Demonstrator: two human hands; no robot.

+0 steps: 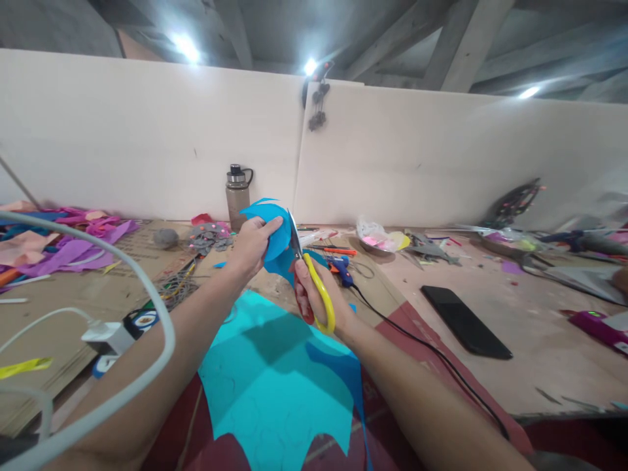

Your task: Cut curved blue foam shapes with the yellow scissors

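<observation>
My left hand (254, 245) pinches a curved piece of blue sheet (279, 239), paper or felt, and holds it up over the table. In my right hand (314, 292) is a pair of scissors (322, 297) with yellow and red handles. Their blades point up and lie against the right edge of the blue piece; whether they are parted I cannot tell. Below both hands spreads a large turquoise sheet (279, 379) with scalloped edges and faint drawn lines. A darker blue strip (338, 366) lies along its right side.
Behind stand a bottle (238, 196) and a white partition (147, 137). A glue gun (342, 269) trails a black cord to the right, near a black phone (464, 320). A white cable (164, 314) arches over my left forearm. Coloured scraps (73, 242) are heaped at left.
</observation>
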